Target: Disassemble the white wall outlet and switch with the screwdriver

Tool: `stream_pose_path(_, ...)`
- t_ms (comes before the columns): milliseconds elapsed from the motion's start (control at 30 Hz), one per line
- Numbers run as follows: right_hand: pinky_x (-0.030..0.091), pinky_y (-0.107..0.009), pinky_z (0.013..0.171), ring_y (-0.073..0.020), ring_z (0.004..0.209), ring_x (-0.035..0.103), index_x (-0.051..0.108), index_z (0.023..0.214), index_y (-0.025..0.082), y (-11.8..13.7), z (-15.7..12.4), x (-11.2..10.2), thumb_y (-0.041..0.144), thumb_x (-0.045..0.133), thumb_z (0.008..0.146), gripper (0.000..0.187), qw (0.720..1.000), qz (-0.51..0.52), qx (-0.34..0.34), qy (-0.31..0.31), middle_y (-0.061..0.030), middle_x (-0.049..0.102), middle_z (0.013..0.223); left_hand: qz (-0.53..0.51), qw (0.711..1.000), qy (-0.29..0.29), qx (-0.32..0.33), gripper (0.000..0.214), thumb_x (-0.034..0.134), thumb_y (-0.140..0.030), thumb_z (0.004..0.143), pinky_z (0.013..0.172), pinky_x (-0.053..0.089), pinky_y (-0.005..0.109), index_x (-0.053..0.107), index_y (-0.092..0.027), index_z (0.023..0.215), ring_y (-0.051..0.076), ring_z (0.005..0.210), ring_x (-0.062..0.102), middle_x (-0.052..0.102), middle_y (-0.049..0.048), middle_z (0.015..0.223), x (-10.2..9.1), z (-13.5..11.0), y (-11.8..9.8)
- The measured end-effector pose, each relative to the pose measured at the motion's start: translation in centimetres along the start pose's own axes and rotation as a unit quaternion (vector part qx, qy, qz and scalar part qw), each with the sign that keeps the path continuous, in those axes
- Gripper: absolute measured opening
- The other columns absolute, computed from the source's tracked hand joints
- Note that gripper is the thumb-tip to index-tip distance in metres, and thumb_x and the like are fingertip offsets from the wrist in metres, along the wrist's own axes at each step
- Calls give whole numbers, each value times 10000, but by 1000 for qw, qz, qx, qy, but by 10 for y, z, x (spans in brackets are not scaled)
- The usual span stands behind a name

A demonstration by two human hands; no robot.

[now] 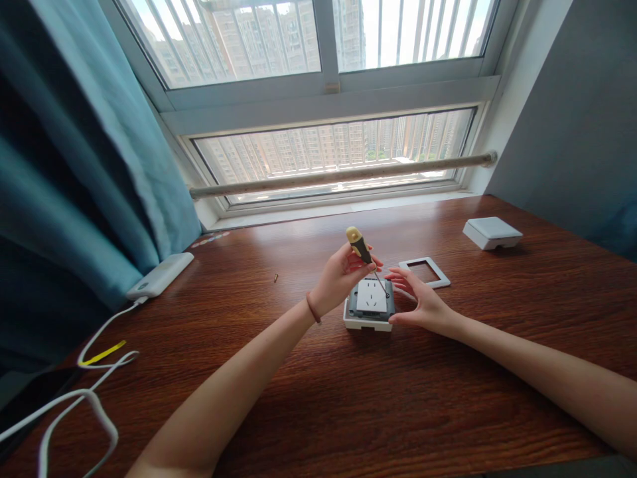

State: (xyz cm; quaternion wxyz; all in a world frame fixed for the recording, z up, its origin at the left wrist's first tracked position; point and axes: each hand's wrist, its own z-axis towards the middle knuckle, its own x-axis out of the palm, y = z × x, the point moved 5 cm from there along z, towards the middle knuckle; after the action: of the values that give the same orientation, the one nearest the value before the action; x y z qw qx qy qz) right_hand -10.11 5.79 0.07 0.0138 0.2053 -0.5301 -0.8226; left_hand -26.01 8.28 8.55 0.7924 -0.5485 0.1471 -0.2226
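My left hand (343,275) is closed around the handle of a screwdriver (359,245), black with a yellowish end. The screwdriver leans, and its thin shaft runs down to a screw at the right side of a wall socket (371,295). This socket has a white face with several slots, set in a dark grey frame on a white mounting box (367,325). At the box's right edge, my right hand (418,302) steadies it between thumb and fingers. Just behind that hand lies a white cover frame (438,271) with a square opening.
A small brass-coloured screw (275,278) lies left of my hands. Another white box (492,232) sits at the back right. A white power bank (162,275) with a white cable (94,398) lies by the blue curtain (99,133). A window with a rail (343,176) rises behind the table.
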Motion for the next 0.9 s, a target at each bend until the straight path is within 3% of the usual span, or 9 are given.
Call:
stream_pose_path(300,375,-451,1016,-248,1142,489,288,1264,270,-1,-2,4,243,803,547,884,998,55,19,9,-100,451,1231,-23,1000,-11,13,348,658,-278,721,663,453,269,426,-161,952,110,664,561,566,-4,726,4,0,6)
stream_pose_path(567,403,-492,980,-270,1148,485,292,1262,283,2,-2,4,279,791,562,859,998,55,25,11,-106,441,1246,161,986,-46,26,316,681,-280,692,713,437,258,561,-168,962,129,757,540,575,31,857,1,-3,3)
stream_pose_path(733,393,-490,989,-271,1169,469,283,1271,284,2,-1,4,273,787,569,864,998,64,23,13,-109,436,1265,80,996,-42,11,525,732,-223,637,756,466,299,467,-168,1087,160,788,596,622,36,818,3,-3,2)
stream_pose_path(900,391,-489,991,-275,1174,467,282,1269,273,3,-1,4,287,785,570,861,997,70,23,19,-120,433,1278,-28,999,-28,17,385,640,-209,737,831,461,356,433,-169,1058,180,892,605,630,73,922,7,-2,0)
